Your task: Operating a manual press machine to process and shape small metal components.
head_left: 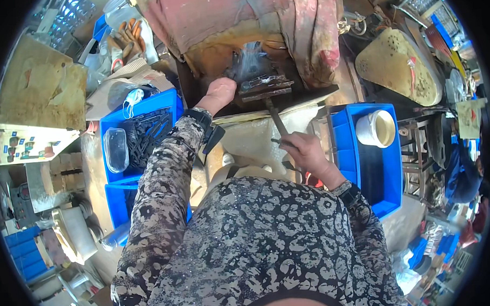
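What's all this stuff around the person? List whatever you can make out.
Long-handled metal fixture: one, dark, centre, under the cloth
Cloth: at least one, reddish, draped top centre
Blue bins: at least three, blue, both sides
Black parts: many, black, upper left bin
Clear box: one, transparent, same bin
Bucket: one, white, right bin
Gloves: count unclear, orange-brown, upper left
Button panel: one, whitish, far left
Outer clutter: too jumbled to count
Left hand: one, bare, left of fixture
Right hand: one, bare, near handle's lower end
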